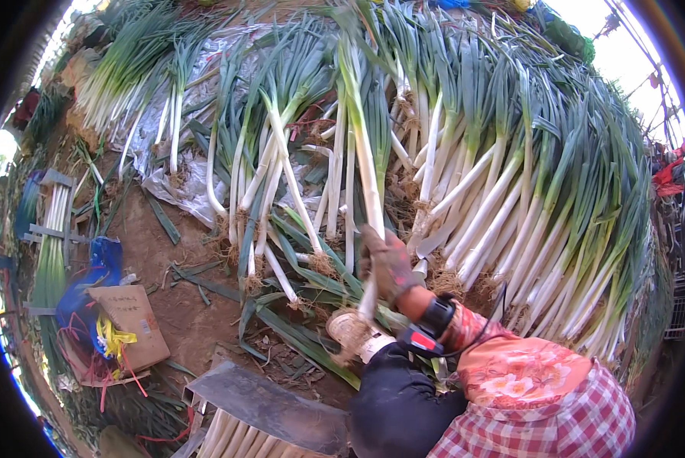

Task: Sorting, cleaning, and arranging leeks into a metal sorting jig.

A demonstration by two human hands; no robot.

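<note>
My right hand (pixel 388 266), in a brown, soiled glove, is closed around the white stalk of a leek (pixel 366 168). The leek stands nearly lengthwise in front of me, green leaves pointing away and the rooty end hanging near my shoe (pixel 350 330). Its leaf tops look blurred. Around the hand lie more leeks (pixel 503 206), with white stalks toward me and dirt on their roots. Several loose leeks (pixel 285 168) rest just left of the held one. My left hand is not in view.
A metal trough (pixel 270 408) holding white stalks stands at the near edge. To the left are a torn cardboard box (pixel 129 320) with coloured ties, and a metal frame (pixel 54 229) holding leeks. Cut leaves (pixel 304 343) litter the soil; silvery sheeting (pixel 186 187) lies under the far leeks.
</note>
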